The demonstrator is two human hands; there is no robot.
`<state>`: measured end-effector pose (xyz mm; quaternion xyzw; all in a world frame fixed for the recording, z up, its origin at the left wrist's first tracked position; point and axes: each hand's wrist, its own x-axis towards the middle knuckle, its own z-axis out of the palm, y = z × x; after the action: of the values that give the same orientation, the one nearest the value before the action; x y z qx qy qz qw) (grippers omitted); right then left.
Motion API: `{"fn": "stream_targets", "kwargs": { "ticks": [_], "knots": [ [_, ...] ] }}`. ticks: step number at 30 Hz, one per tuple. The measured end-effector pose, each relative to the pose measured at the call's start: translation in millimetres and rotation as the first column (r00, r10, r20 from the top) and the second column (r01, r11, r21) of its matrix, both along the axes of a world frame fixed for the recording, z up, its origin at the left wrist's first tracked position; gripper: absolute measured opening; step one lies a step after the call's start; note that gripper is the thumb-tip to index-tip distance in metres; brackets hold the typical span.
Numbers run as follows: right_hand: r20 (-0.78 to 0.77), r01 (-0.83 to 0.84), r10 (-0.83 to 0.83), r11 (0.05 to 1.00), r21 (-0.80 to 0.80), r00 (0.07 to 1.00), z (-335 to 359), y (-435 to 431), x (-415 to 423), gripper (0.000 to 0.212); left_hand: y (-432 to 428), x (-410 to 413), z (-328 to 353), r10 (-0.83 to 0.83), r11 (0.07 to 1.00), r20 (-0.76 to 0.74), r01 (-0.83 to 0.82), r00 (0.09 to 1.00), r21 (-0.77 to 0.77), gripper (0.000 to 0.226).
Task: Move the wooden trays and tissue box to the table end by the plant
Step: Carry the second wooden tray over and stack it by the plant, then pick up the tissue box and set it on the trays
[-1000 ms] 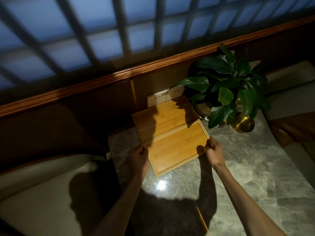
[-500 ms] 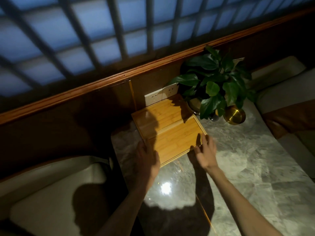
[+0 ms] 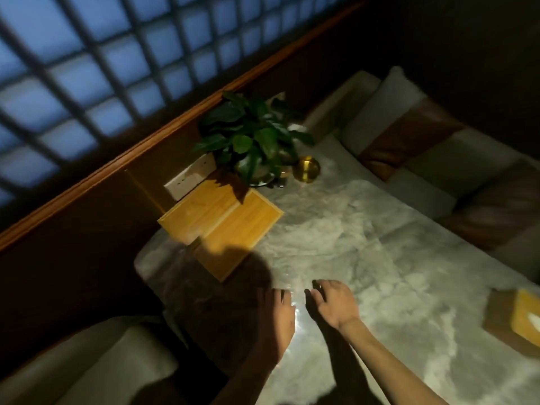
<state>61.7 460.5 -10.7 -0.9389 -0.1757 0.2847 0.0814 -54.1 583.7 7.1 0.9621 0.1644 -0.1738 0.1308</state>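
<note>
Two wooden trays lie side by side at the far end of the marble table [image 3: 365, 258]: the far tray [image 3: 198, 211] against the wall and the near tray [image 3: 239, 232] next to it, both just left of the potted plant [image 3: 251, 138]. A wooden tissue box [image 3: 517, 320] sits at the right edge of the view, apart from the trays. My left hand [image 3: 277, 317] and my right hand [image 3: 333, 302] hover empty over the table, well short of the trays, fingers loosely spread.
A gold round object [image 3: 306, 168] stands beside the plant. A white wall socket [image 3: 190, 176] is behind the trays. Cushioned benches flank the table: one at lower left [image 3: 87, 366], one along the right [image 3: 438, 159]. A latticed window [image 3: 117, 54] fills the top.
Both hands let go of the near tray and drew back toward me. The view swung right, bringing the tissue box into sight.
</note>
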Motion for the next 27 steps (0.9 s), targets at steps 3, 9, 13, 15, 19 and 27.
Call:
{"fn": "stream_targets", "kwargs": {
  "ticks": [3, 9, 13, 15, 19, 27],
  "knots": [
    [-0.036, 0.251, -0.249, 0.966, 0.065, 0.968, 24, -77, -9, 0.029, -48, 13, 12, -0.107, 0.986, 0.056, 0.113, 0.993, -0.12, 0.017],
    [0.027, 0.587, -0.592, 0.803, 0.106, 0.805, 57, -256, -34, 0.026, -161, 46, 44, -0.366, 0.93, -0.034, 0.367, 0.93, 0.027, 0.025],
    [0.054, 0.711, -0.726, 0.683, 0.165, 0.685, 74, -359, -58, 0.026, -235, 59, 59, -0.334, 0.942, -0.01, 0.333, 0.943, -0.045, 0.035],
    [0.045, 0.743, -0.764, 0.638, 0.202, 0.644, 81, -401, -73, 0.024, -268, 59, 67, -0.302, 0.945, 0.003, 0.3, 0.953, -0.127, 0.033],
    [0.013, 0.783, -0.816, 0.558, 0.276, 0.578, 82, -469, -103, 0.022, -326, 56, 73, -0.315, 0.933, 0.042, 0.318, 0.948, -0.167, 0.024],
    [-0.076, 0.834, -0.867, 0.445, 0.327, 0.492, 74, -555, -141, 0.023, -392, 51, 79, -0.407, 0.909, -0.039, 0.401, 0.913, -0.115, 0.036]
  ]
}}
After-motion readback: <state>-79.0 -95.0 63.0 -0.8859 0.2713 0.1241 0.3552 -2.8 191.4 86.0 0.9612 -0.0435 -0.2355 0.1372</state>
